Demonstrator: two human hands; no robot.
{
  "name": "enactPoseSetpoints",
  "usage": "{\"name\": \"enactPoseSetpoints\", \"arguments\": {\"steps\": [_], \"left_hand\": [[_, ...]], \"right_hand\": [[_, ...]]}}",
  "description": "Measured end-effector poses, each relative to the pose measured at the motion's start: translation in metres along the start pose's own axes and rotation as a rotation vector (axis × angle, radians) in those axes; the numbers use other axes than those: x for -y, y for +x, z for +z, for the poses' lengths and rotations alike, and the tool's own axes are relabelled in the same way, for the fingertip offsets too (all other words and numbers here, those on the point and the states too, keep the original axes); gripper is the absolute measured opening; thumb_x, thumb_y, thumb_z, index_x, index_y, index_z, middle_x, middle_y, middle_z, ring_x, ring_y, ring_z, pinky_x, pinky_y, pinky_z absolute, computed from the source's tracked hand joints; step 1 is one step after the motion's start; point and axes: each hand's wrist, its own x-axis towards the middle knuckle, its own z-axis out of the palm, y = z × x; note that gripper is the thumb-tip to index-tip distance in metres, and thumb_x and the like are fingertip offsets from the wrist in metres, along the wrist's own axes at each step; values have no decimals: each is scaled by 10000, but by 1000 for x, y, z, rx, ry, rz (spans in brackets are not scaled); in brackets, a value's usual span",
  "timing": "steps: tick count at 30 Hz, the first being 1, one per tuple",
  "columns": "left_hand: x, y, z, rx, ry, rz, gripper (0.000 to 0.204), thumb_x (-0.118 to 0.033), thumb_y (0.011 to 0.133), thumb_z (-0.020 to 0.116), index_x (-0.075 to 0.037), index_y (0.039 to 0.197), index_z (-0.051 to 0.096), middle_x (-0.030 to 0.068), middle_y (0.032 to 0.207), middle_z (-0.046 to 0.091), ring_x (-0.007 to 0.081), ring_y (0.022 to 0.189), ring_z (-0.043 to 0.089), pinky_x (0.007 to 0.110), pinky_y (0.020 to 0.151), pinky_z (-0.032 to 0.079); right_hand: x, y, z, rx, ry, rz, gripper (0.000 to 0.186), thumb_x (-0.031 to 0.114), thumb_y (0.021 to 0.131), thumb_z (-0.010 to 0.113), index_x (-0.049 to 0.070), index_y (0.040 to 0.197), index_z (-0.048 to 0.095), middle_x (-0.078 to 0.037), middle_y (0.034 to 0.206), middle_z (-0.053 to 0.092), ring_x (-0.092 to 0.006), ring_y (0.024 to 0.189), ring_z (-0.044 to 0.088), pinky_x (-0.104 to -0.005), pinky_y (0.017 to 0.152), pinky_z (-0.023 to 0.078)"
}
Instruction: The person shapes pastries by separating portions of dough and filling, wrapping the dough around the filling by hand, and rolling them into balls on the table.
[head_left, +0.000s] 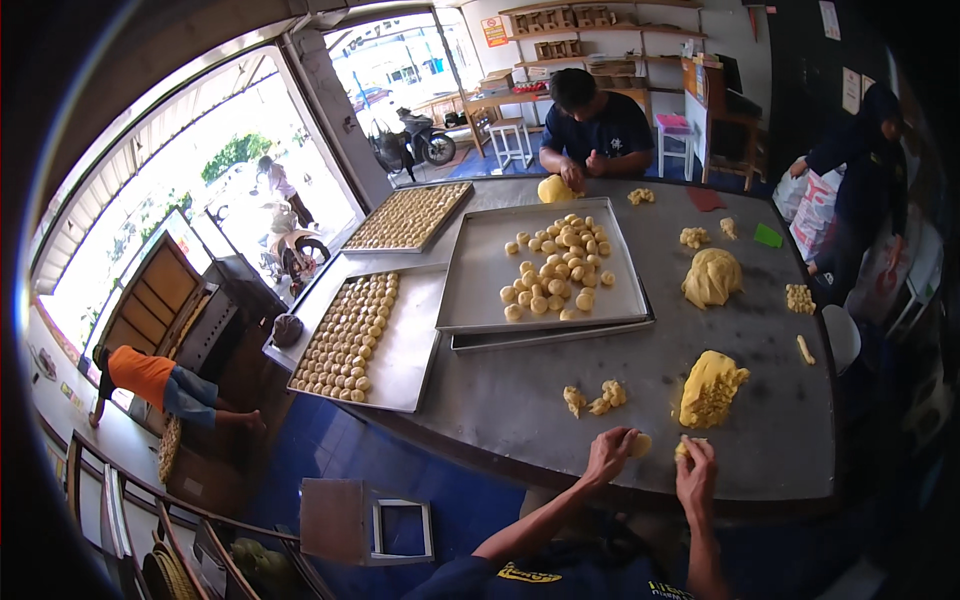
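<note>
At the near edge of the table, my left hand (pixel 608 456) is closed on a small flattened round of dough (pixel 641 445) that sticks out past the fingertips. To its right, my right hand (pixel 697 472) pinches a small yellow lump (pixel 683 450), partly covered by the fingers. Just beyond it stands a tall, crumbly yellow mound (pixel 708 388). Loose dough pieces (pixel 608 397) lie on the table to the left of this mound. Farther back rests a big smooth ball of dough (pixel 713 277).
Dough balls are heaped on a metal tray (pixel 470 300), stacked over another. Two trays at left (pixel 410 370) (pixel 452 212) carry rows of balls. Across the metal table (pixel 520 420), a person (pixel 600 130) handles dough; another person (pixel 860 190) stands right with bags. Someone in orange (pixel 140 378) bends at left.
</note>
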Motion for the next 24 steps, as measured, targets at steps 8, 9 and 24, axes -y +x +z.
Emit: {"name": "enactPoseSetpoints", "arguments": {"steps": [8, 9, 24], "left_hand": [[-30, 7, 13, 158, -382, -21, 327, -291, 1060, 606, 15, 1138, 692, 163, 992, 778, 209, 841, 765, 337, 737, 604], [-37, 11, 6, 233, -193, -74, 268, -241, 991, 681, 6, 1095, 691, 192, 916, 771, 312, 768, 770, 409, 686, 607], [4, 5, 11, 185, 108, 292, 296, -218, 893, 725, -43, 1094, 599, 250, 951, 712, 469, 942, 680, 517, 747, 540]], "right_hand": [[37, 25, 11, 45, 114, -17, 270, -49, 864, 690, -42, 1130, 735, -219, 1119, 724, -383, 979, 701, -418, 883, 557], [42, 24, 8, 41, 168, -29, 266, -50, 851, 701, -34, 1111, 753, -201, 1121, 736, -367, 971, 705, -399, 883, 561], [47, 11, 41, 180, -37, -144, 164, 28, 892, 683, 9, 1038, 756, -187, 978, 697, -380, 948, 681, -442, 838, 554]]}}
